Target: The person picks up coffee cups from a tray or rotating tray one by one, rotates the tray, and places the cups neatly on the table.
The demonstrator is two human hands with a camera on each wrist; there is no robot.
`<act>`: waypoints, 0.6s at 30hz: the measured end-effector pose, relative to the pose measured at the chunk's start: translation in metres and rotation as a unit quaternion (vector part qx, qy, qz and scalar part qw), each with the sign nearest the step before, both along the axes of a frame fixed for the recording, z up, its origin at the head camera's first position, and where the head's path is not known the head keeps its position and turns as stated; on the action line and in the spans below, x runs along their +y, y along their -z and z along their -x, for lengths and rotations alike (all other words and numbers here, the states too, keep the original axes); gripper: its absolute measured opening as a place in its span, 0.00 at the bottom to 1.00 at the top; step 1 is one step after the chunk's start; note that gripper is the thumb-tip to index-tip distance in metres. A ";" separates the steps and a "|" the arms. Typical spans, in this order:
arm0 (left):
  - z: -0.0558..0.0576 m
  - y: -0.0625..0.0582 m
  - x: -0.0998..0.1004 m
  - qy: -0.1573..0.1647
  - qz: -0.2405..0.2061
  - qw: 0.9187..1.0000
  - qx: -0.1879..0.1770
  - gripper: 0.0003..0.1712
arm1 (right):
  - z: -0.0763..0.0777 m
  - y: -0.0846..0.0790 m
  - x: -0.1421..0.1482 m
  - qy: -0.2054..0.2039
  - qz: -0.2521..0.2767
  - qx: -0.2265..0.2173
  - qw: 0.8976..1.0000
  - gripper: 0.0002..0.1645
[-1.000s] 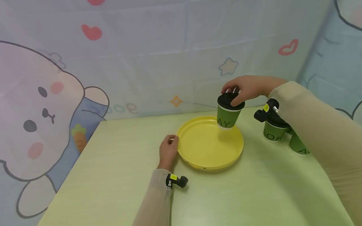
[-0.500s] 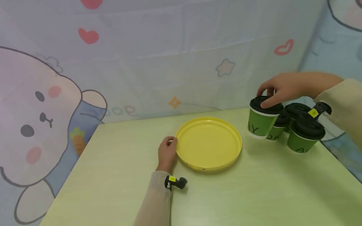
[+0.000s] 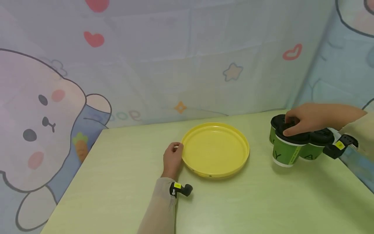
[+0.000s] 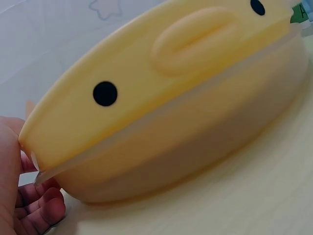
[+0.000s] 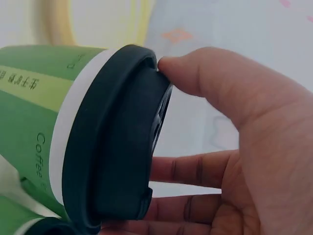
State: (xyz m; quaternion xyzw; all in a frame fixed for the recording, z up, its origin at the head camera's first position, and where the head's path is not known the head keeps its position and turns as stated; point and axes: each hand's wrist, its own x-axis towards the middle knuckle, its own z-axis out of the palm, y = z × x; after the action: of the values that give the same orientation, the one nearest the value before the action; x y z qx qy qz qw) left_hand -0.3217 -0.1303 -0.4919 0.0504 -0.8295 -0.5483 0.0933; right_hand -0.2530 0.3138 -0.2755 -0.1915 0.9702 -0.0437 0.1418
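My right hand (image 3: 311, 118) grips a green paper coffee cup (image 3: 286, 152) by its black lid. In the right wrist view, the thumb presses one side of the lid (image 5: 115, 142) and the fingers the other. The cup is upright; whether its base touches the table I cannot tell. Close behind it stand more lidded green cups, one (image 3: 272, 135) at back left and one (image 3: 311, 152) to the right. My left hand (image 3: 172, 159) pinches the left edge of a round yellow tray (image 3: 214, 151). The left wrist view shows the tray's duck-like face (image 4: 195, 44), with fingers curled under its rim.
The pale table (image 3: 122, 182) meets a printed cloth backdrop (image 3: 152, 65) at the back. A table edge (image 3: 355, 178) runs along the right. Black wrist cameras (image 3: 181, 189) stick out from both sleeves.
My right hand has carried the cup from above the tray rightward, then down beside the other cups. The left hand has stayed at the tray's edge.
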 end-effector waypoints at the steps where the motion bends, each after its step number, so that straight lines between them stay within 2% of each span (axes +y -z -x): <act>1: 0.000 0.000 0.001 0.000 -0.001 1.000 0.001 0.17 | -0.001 0.004 0.002 0.001 -0.002 0.006 1.000 0.31; 5: 0.000 0.001 0.002 0.006 -0.002 1.000 -0.003 0.17 | -0.005 0.026 0.012 0.011 -0.012 0.023 1.000 0.31; 10: -0.004 0.006 -0.001 0.005 0.003 1.000 -0.008 0.17 | -0.010 0.049 0.014 0.015 -0.015 0.019 1.000 0.33; 13: -0.005 0.004 -0.002 0.008 0.002 1.000 -0.002 0.17 | -0.013 0.054 0.013 0.022 -0.013 0.027 0.999 0.33; 18: -0.005 0.000 -0.004 0.009 0.003 1.000 0.001 0.17 | -0.014 0.052 0.010 0.028 -0.011 0.041 0.999 0.33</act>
State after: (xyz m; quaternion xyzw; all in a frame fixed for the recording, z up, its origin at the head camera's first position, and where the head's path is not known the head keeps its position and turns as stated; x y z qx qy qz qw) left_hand -0.3165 -0.1345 -0.4916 0.0424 -0.8314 -0.5468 0.0896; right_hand -0.2391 0.3237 -0.3280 -0.1643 0.9806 -0.0290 0.1025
